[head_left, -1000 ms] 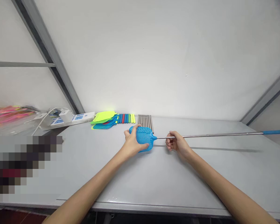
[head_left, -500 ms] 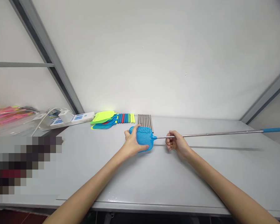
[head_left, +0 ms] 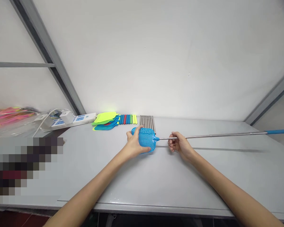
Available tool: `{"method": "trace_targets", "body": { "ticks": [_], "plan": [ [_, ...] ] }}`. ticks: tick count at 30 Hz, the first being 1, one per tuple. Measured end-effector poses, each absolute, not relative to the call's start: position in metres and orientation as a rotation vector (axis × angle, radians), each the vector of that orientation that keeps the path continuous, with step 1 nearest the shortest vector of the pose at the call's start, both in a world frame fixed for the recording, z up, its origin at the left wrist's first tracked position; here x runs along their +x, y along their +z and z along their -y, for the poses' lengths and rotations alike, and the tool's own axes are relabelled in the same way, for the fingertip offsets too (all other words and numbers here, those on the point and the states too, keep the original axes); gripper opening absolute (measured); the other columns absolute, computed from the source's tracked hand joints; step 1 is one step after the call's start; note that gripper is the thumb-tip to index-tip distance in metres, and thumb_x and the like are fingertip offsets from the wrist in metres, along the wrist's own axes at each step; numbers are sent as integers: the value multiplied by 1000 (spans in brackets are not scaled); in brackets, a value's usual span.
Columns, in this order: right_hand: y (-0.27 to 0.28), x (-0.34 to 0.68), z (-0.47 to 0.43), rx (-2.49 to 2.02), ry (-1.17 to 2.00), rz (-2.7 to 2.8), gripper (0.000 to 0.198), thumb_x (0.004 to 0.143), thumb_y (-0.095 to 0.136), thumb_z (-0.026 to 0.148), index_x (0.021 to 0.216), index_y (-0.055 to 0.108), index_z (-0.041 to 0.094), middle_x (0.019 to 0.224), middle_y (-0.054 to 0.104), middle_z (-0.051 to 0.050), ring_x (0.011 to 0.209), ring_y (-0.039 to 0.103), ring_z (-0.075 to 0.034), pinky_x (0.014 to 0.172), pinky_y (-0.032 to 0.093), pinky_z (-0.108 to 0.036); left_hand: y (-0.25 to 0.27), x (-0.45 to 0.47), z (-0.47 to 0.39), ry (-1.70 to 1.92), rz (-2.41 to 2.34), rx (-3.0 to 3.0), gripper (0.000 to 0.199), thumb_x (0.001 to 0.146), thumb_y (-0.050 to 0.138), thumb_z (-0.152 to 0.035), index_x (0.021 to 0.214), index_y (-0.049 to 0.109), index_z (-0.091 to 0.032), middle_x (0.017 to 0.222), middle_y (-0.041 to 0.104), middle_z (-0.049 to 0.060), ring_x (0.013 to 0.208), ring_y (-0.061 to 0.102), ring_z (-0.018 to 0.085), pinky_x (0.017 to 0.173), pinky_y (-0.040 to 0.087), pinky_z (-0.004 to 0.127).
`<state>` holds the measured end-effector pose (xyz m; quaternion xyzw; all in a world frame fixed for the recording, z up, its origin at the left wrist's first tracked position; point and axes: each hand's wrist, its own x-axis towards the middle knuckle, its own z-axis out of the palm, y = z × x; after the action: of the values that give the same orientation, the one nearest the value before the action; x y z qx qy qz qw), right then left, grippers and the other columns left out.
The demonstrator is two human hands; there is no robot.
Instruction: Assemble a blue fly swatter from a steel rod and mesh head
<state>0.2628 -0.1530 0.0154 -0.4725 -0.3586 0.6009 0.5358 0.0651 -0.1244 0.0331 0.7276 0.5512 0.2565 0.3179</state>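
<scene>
A blue fly swatter (head_left: 146, 141) with a perforated head is held level just above the table. Its thin metal rod (head_left: 217, 135) stretches far to the right and ends in a blue grip (head_left: 279, 131), cut off by the picture's edge. My left hand (head_left: 135, 144) grasps the swatter head from its left side, thumb along the near edge and fingers over the far edge. My right hand (head_left: 178, 144) is closed around the rod a little to the right of the head, with the fingers curled beneath it.
Behind the hands lie several metal rods (head_left: 146, 122) side by side, a row of coloured grips (head_left: 125, 119), and a stack of swatter heads (head_left: 106, 118). A white power strip (head_left: 86, 118) with plugs stands at the left. Pink items in plastic (head_left: 9, 118) lie beyond it.
</scene>
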Motion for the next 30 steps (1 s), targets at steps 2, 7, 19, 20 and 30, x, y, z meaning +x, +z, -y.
{"method": "trace_targets", "body": {
  "ticks": [2, 7, 19, 20, 30],
  "plan": [
    [16, 263, 153, -1131, 1429, 852, 25, 73, 40, 33, 56, 43, 16, 49, 45, 1, 38, 42, -10, 39, 33, -23, 34, 65, 125, 662, -1451, 1910, 91, 44, 66, -37, 123, 21, -31, 102, 21, 4, 102, 33, 26, 88, 33, 41],
    [18, 263, 153, -1138, 1427, 854, 25, 73, 39, 33, 56, 43, 16, 48, 44, 1, 37, 42, -10, 39, 33, -23, 32, 65, 126, 663, -1448, 1964, 99, 42, 68, -37, 126, 15, -30, 103, 20, 5, 106, 29, 29, 90, 31, 42],
    [15, 264, 152, -1134, 1422, 858, 25, 73, 41, 34, 56, 43, 16, 48, 44, 2, 38, 42, -9, 39, 33, -22, 29, 68, 128, 651, -1498, 1989, 101, 44, 66, -38, 128, 10, -30, 103, 18, 5, 110, 22, 30, 93, 27, 41],
    [15, 264, 152, -1134, 1425, 862, 25, 73, 41, 35, 56, 43, 16, 48, 44, 2, 38, 42, -9, 39, 34, -22, 29, 68, 128, 664, -1504, 1983, 100, 45, 66, -39, 128, 11, -30, 103, 19, 5, 111, 21, 30, 93, 27, 41],
    [14, 260, 154, -1176, 1498, 941, 30, 73, 40, 38, 54, 45, 15, 48, 46, 0, 39, 43, -9, 39, 36, -22, 27, 68, 124, 801, -1574, 1946, 73, 55, 59, -48, 119, 28, -29, 97, 23, 4, 105, 29, 27, 91, 29, 41]
  ]
}}
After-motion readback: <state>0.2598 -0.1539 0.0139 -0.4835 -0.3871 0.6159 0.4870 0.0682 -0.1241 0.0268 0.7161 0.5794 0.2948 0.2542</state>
